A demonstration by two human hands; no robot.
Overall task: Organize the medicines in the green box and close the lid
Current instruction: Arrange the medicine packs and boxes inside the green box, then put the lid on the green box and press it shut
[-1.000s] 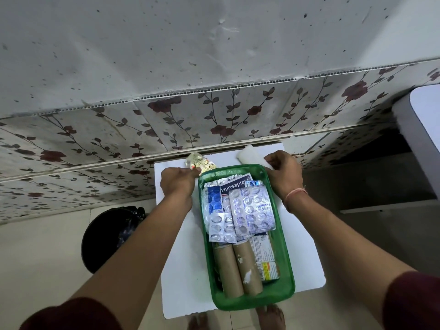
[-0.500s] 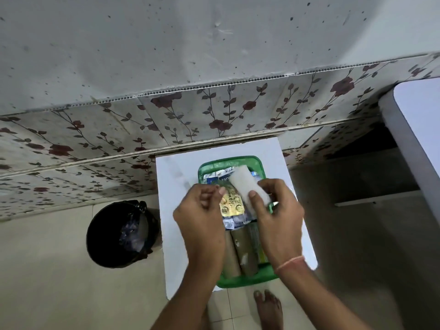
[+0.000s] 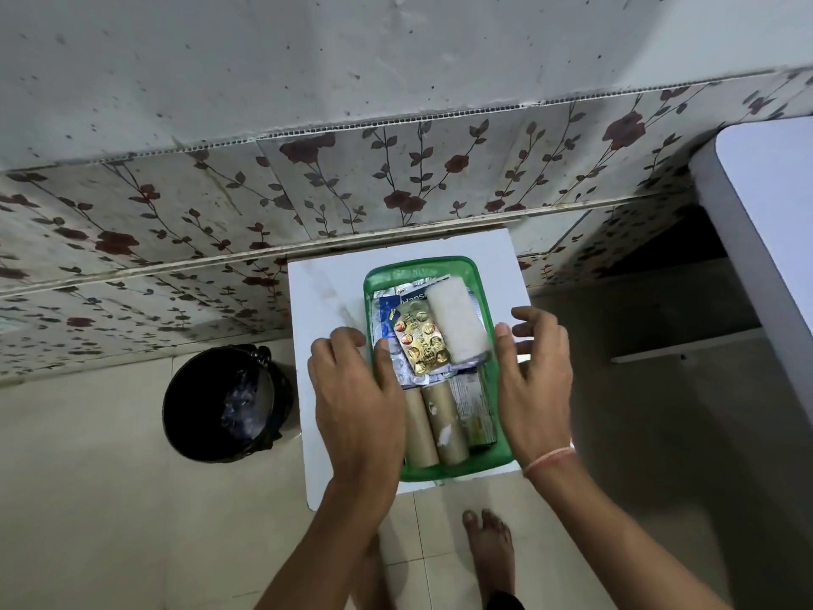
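The green box [image 3: 422,262] sits on a small white table [image 3: 327,301]. Inside lie a gold blister pack [image 3: 421,341], a white bandage roll [image 3: 457,325], silver and blue pill strips [image 3: 385,308], two brown cardboard tubes [image 3: 442,422] and a flat medicine carton [image 3: 475,407]. My left hand [image 3: 356,398] hovers over the box's left rim, fingers spread, holding nothing. My right hand [image 3: 534,380] is beside the right rim, fingers apart and empty. No lid is visible.
A black bin [image 3: 224,402] with a dark liner stands on the floor left of the table. A floral-tiled wall [image 3: 396,178] runs behind. A larger white surface [image 3: 770,239] juts in at the right. My bare feet [image 3: 488,552] are below the table's near edge.
Both hands brought the gold blister pack and the white roll from behind the box into it, let them go on top of the strips, and drew back to the box's sides.
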